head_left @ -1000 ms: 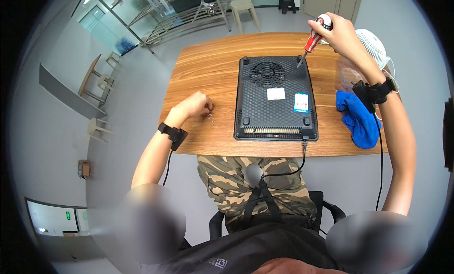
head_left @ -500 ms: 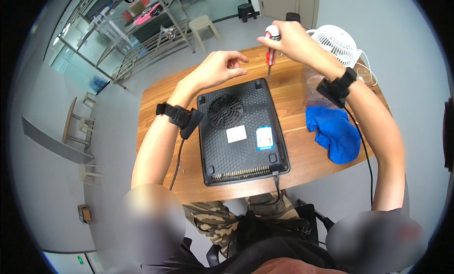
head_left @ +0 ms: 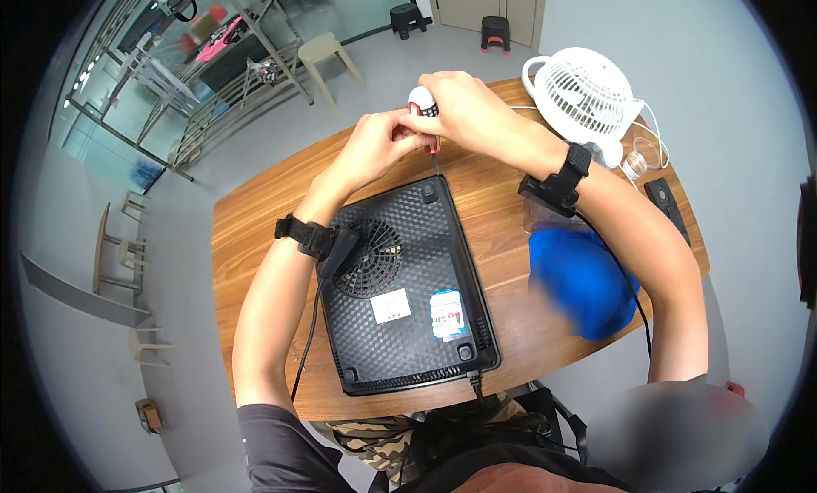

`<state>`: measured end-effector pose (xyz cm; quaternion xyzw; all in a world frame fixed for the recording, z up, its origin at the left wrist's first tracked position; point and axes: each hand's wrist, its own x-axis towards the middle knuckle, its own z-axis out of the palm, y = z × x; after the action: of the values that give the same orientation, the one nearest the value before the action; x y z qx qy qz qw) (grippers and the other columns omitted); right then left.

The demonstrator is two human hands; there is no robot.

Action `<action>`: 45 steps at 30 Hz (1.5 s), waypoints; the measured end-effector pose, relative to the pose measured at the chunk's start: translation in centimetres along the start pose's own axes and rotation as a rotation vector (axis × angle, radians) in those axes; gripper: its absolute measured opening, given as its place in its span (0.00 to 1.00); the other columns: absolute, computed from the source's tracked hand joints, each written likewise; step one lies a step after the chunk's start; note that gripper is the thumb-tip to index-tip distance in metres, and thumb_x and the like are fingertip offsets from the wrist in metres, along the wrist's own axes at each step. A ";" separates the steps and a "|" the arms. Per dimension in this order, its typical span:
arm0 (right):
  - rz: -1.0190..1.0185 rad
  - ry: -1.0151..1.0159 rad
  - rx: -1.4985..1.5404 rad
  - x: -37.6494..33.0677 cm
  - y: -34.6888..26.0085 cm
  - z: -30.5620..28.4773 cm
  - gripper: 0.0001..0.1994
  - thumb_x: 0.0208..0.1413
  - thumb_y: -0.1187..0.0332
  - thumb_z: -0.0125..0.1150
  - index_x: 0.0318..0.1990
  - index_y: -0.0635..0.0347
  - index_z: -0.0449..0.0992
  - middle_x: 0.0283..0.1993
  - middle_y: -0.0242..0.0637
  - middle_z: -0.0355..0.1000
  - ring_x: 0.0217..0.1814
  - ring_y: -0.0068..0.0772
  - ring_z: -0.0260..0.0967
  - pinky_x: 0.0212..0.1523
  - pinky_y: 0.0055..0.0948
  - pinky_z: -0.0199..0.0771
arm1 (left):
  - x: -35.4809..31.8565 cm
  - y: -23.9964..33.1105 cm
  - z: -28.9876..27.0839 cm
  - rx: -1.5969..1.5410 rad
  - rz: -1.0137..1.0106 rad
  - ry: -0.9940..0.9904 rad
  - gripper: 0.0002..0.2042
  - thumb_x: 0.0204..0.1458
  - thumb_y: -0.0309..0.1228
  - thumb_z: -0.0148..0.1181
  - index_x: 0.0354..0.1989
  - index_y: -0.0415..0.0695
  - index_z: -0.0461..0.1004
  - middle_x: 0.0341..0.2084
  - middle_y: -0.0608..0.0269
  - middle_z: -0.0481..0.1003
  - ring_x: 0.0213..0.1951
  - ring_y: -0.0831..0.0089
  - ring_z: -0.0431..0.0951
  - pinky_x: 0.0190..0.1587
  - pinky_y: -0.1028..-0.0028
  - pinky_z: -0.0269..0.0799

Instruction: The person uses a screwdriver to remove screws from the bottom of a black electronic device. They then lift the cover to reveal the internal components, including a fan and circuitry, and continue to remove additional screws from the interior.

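Note:
A flat black appliance (head_left: 417,238) with a round fan grille and corner feet lies underside up on the wooden table. My right hand (head_left: 459,106) is closed round the white, black and red handle of a screwdriver (head_left: 423,102), held upright over the appliance's far right corner. Its thin shaft points down at the far edge; whether the tip sits in a screw is too small to tell. My left hand (head_left: 379,144) has its fingers pinched against the lower handle, meeting the right fingers. Two labels, one white and one blue and white, are stuck on the underside.
A white fan (head_left: 583,93) stands at the table's far right, with a black remote (head_left: 666,205) nearer. A blue cloth (head_left: 583,280) lies right of the appliance, beside clear plastic partly under my right arm. A black cord (head_left: 475,384) leaves the appliance's near edge.
My right hand has brought the screwdriver left to the appliance's far corner. My left hand has closed its loosely curled fingers on the handle. The whole view has shifted.

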<state>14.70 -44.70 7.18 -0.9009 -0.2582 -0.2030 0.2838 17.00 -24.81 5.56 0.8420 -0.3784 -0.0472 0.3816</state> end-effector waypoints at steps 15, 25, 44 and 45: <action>0.014 0.003 0.061 0.2 0.7 1.5 0.23 0.57 0.53 0.68 0.37 0.71 0.78 0.36 0.55 0.78 0.40 0.58 0.78 0.42 0.46 0.79 | 0.0 0.1 -0.5 0.141 -0.144 -0.018 0.09 0.59 0.32 0.67 0.43 0.40 0.83 0.32 0.62 0.85 0.31 0.75 0.79 0.43 0.71 0.75; 0.001 -0.078 0.113 -0.2 0.3 1.0 0.21 0.56 0.54 0.69 0.35 0.70 0.78 0.34 0.55 0.78 0.38 0.56 0.80 0.40 0.45 0.80 | -0.8 1.5 0.1 0.086 -0.147 0.011 0.11 0.58 0.31 0.68 0.42 0.36 0.80 0.35 0.58 0.86 0.38 0.73 0.85 0.47 0.70 0.78; 0.044 -0.405 -0.199 1.5 -1.6 -2.0 0.29 0.59 0.43 0.61 0.33 0.67 0.82 0.28 0.53 0.79 0.32 0.54 0.79 0.36 0.46 0.80 | -0.1 -0.3 1.6 0.052 -0.144 0.052 0.10 0.56 0.32 0.71 0.38 0.36 0.83 0.32 0.64 0.85 0.37 0.79 0.83 0.45 0.75 0.76; 0.067 -0.350 -0.236 1.3 -2.4 -2.2 0.31 0.59 0.40 0.60 0.32 0.67 0.82 0.29 0.54 0.79 0.33 0.56 0.79 0.37 0.47 0.80 | 0.0 -0.2 1.8 0.046 -0.107 0.053 0.11 0.55 0.32 0.71 0.38 0.36 0.83 0.31 0.64 0.85 0.36 0.79 0.82 0.45 0.75 0.76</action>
<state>13.84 -43.94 10.44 -0.9574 -0.2480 -0.0625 0.1338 16.48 -25.83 4.16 0.8706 -0.3234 -0.0366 0.3690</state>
